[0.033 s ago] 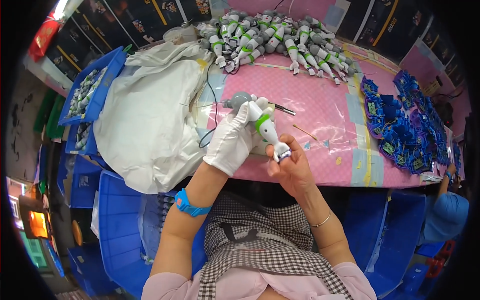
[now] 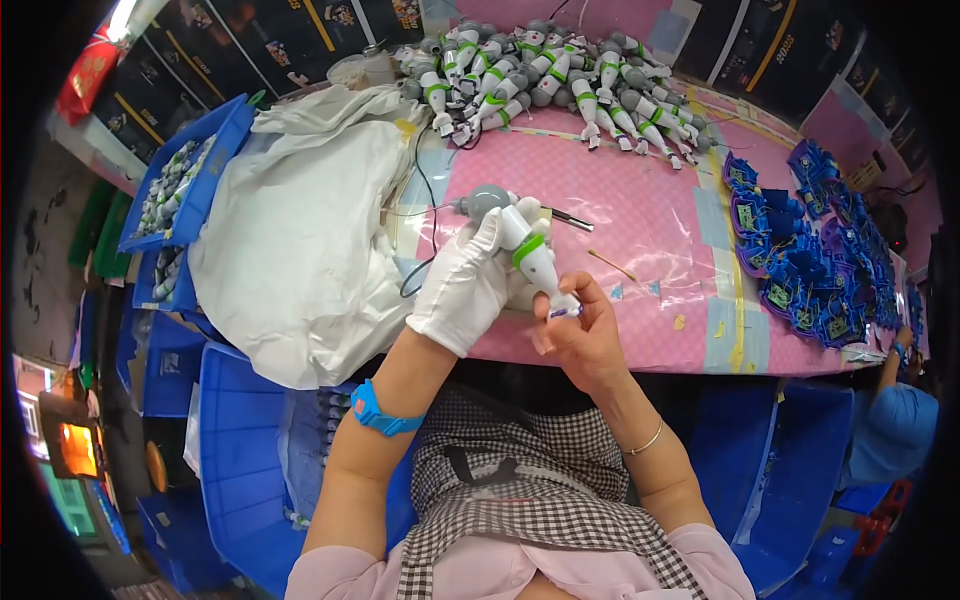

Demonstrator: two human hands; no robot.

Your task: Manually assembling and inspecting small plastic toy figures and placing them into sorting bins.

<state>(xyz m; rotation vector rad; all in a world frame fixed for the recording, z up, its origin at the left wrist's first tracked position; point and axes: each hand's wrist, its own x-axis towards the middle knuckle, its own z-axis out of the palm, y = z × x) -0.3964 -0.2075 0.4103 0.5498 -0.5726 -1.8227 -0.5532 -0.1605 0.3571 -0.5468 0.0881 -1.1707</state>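
Observation:
My left hand (image 2: 463,287), in a white glove, is wrapped around a white toy figure (image 2: 531,254) with a green band and a grey round end (image 2: 486,200). It holds the figure tilted just above the near edge of the pink table (image 2: 650,220). My bare right hand (image 2: 583,341) pinches the figure's narrow lower tip, where a small blue-violet part shows between the fingertips. A black wire (image 2: 427,215) runs across the table toward the left hand.
Many similar white, green and grey figures (image 2: 550,70) lie heaped at the table's far side. A large white bag (image 2: 300,230) covers the left. Blue circuit parts (image 2: 800,270) pile at the right. Blue bins (image 2: 185,185) stand left, crates below. Another person's blue sleeve (image 2: 895,420) is at right.

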